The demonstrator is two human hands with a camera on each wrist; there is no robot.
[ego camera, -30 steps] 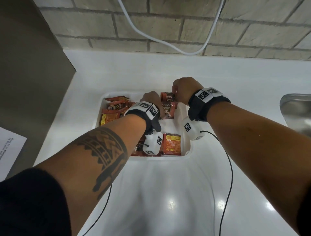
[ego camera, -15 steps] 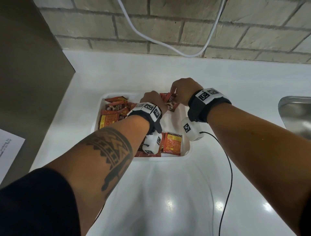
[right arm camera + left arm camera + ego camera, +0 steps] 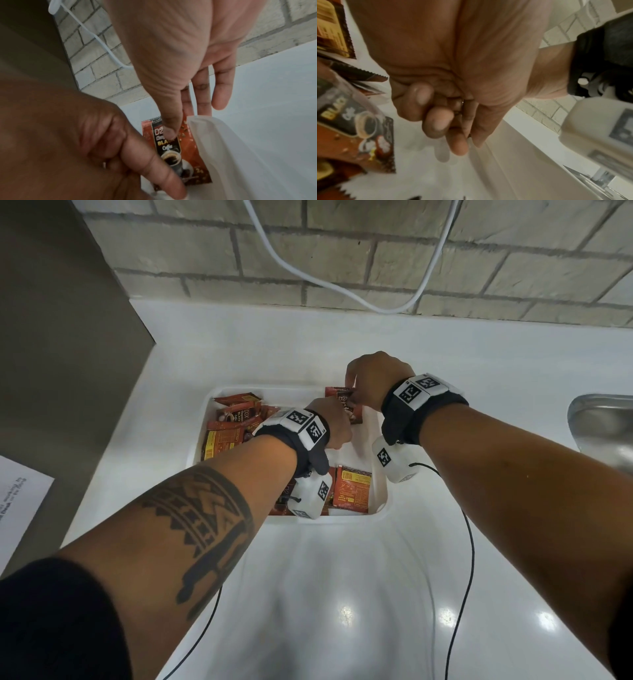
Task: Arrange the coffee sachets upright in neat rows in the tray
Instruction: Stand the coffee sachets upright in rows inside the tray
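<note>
A white tray (image 3: 381,491) is sunk into the white counter. At its far right corner a red-brown coffee sachet (image 3: 346,405) (image 3: 186,148) stands upright against the tray wall (image 3: 223,148). My right hand (image 3: 352,392) (image 3: 178,121) pinches its top, thumb in front and fingers behind. My left hand (image 3: 342,424) (image 3: 447,121) is curled, and one finger (image 3: 154,169) lies on the sachet's lower left corner. Several sachets (image 3: 233,426) lie in a loose pile at the tray's left. Another sachet (image 3: 352,489) lies flat at the near right.
A steel sink (image 3: 603,426) sits at the right edge of the counter. On the left are a grey panel (image 3: 51,337) and a sheet of paper (image 3: 17,501). A white cable (image 3: 342,285) hangs on the brick wall. Black wrist cables (image 3: 470,559) trail over the counter.
The sachet was tilted between both hands half a second ago; it now stands upright at the far right corner. Both hands stayed close to it.
</note>
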